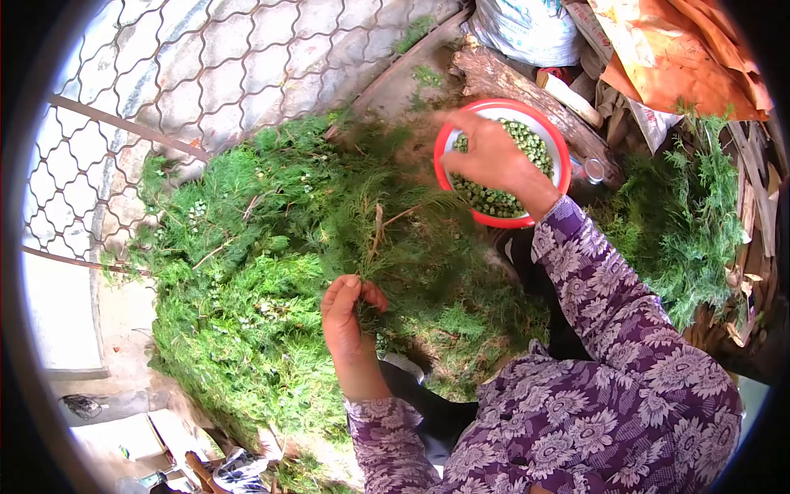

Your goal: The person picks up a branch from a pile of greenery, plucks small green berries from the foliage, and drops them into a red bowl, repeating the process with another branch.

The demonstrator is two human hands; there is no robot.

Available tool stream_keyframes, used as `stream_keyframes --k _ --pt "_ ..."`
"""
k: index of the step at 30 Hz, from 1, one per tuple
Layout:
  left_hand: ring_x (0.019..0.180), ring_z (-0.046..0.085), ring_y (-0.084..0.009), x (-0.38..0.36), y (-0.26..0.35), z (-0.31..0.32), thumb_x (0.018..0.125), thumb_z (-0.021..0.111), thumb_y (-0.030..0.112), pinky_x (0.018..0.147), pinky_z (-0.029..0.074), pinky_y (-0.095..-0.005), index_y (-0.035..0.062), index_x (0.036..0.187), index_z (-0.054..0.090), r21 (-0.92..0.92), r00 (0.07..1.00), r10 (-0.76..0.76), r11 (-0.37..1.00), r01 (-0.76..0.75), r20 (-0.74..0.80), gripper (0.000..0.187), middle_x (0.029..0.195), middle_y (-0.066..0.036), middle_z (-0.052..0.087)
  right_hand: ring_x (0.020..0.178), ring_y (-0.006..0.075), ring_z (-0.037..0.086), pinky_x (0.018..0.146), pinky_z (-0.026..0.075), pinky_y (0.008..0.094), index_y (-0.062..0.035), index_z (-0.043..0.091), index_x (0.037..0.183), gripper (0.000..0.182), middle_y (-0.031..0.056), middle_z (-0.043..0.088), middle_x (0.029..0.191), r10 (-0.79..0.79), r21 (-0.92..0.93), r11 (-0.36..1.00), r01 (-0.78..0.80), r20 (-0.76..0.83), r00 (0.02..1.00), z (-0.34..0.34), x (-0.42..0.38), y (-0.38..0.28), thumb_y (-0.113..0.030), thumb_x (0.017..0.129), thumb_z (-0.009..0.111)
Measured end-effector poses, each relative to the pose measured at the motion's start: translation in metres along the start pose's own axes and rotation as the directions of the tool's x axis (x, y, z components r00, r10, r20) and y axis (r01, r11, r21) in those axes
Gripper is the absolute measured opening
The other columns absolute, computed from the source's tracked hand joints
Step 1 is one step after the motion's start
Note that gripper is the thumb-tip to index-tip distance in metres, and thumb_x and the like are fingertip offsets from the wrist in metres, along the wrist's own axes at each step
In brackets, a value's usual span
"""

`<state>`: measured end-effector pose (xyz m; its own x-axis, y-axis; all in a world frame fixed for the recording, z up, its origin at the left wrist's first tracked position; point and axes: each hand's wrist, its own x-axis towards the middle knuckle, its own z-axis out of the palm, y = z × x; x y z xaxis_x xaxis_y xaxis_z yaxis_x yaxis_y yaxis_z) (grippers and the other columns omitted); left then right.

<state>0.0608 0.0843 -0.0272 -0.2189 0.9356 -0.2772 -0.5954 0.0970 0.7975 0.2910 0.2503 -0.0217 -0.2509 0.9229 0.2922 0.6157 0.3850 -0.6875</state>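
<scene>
My left hand (350, 306) is closed on the stem end of a green conifer sprig (374, 239), whose brown twigs and leafy fronds spread above the fingers. Over the left part of a red-rimmed bowl (563, 148) is my right hand (485, 152), smeared by motion, so its fingers and anything between them cannot be made out. Small round green cones (531, 144) fill much of the bowl's white inside. A large heap of cut green branches (271, 288) lies around and below my left hand.
Wire mesh (197, 82) stands at the upper left. Behind the bowl are a log (527, 82), a white sack (527, 29) and orange sheeting (675, 49). More branches (683, 214) lie at the right. A clear jar (592, 170) stands beside the bowl.
</scene>
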Motion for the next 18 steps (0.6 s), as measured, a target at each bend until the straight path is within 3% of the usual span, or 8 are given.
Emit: stream_keyframes --k 1,5,7,9,11,15,17,18 --pt "0.05 0.047 -0.0183 0.0 0.0 0.0 0.08 0.056 0.007 0.047 0.039 -0.0303 0.0007 0.076 0.054 0.002 1.0 0.001 1.0 -0.001 0.0 0.008 0.06 -0.009 0.051 0.104 0.0211 0.052 0.087 0.042 0.0297 -0.0025 0.051 0.115 0.05 0.0169 0.053 0.115 0.0 0.277 0.958 -0.072 0.251 0.968 0.0 -0.003 -0.009 -0.02 0.071 0.064" --pt "0.05 0.046 -0.0182 0.001 0.002 -0.003 0.08 0.056 0.008 0.047 0.039 -0.0303 0.0004 0.076 0.053 0.005 1.0 -0.008 1.0 0.008 -0.009 0.009 0.059 -0.009 0.05 0.093 0.0202 0.057 0.079 0.045 0.0295 -0.0011 0.054 0.11 0.043 0.0152 0.059 0.103 -0.238 0.41 0.911 0.048 0.427 0.873 0.013 -0.009 -0.022 -0.018 0.072 0.063" --pt "0.051 0.046 -0.0183 0.002 0.004 -0.005 0.08 0.056 0.008 0.048 0.039 -0.0302 0.0004 0.076 0.053 -0.012 1.0 -0.012 1.0 0.012 0.002 0.009 0.059 -0.009 0.05 0.082 0.0181 0.059 0.07 0.046 0.0293 0.0 0.058 0.102 0.033 0.0116 0.063 0.089 -0.339 0.414 0.908 0.064 0.637 0.693 0.023 -0.006 -0.02 -0.017 0.074 0.062" --pt "0.051 0.046 -0.0183 0.002 0.003 -0.007 0.08 0.056 0.008 0.048 0.039 -0.0302 0.0004 0.076 0.053 -0.032 1.0 -0.016 0.999 0.016 0.013 0.009 0.059 -0.008 0.05 0.072 0.0148 0.06 0.064 0.046 0.0282 0.0009 0.059 0.096 0.025 0.0088 0.063 0.079 -0.414 0.457 0.879 0.136 0.588 0.695 0.027 -0.008 -0.027 -0.016 0.076 0.059" --pt "0.052 0.047 -0.0179 0.003 0.001 -0.008 0.08 0.056 0.009 0.049 0.04 -0.0293 0.0004 0.076 0.052 -0.015 1.0 -0.017 1.0 0.017 -0.012 0.01 0.059 -0.008 0.049 0.066 0.015 0.061 0.062 0.047 0.0283 0.003 0.061 0.09 0.026 0.0097 0.063 0.074 -0.332 0.525 0.837 -0.154 0.71 0.621 0.026 -0.011 -0.034 -0.018 0.077 0.054" --pt "0.053 0.048 -0.0176 0.007 -0.002 -0.011 0.081 0.058 0.01 0.049 0.04 -0.028 -0.0003 0.08 0.053 0.043 0.997 -0.005 0.999 0.008 -0.071 0.011 0.063 -0.009 0.052 0.063 0.0106 0.059 0.059 0.045 0.0246 0.0036 0.059 0.093 0.023 0.0068 0.061 0.071 -0.358 0.589 0.773 -0.234 0.711 0.606 0.027 -0.015 -0.04 -0.016 0.084 0.049" --pt "0.06 0.052 -0.0196 0.013 -0.01 -0.02 0.079 0.063 0.016 0.054 0.044 -0.0289 -0.0009 0.093 0.057 0.443 0.975 0.147 0.895 -0.061 -0.164 0.023 0.076 -0.01 0.057 0.063 0.0111 0.059 0.058 0.045 0.0246 0.0043 0.059 0.092 0.025 0.0066 0.062 0.071 -0.37 0.629 0.734 -0.257 0.687 0.625 0.027 -0.016 -0.044 -0.017 0.086 0.048" --pt "0.06 0.052 -0.0196 0.012 -0.012 -0.019 0.079 0.063 0.016 0.054 0.044 -0.0289 -0.0009 0.093 0.057 0.444 0.975 0.147 0.894 -0.06 -0.164 0.023 0.076 -0.01 0.057 0.063 0.0111 0.059 0.058 0.045 0.0246 0.0043 0.059 0.092 0.025 0.0066 0.062 0.071 -0.37 0.629 0.733 -0.257 0.687 0.626 0.029 -0.017 -0.045 -0.017 0.086 0.048"
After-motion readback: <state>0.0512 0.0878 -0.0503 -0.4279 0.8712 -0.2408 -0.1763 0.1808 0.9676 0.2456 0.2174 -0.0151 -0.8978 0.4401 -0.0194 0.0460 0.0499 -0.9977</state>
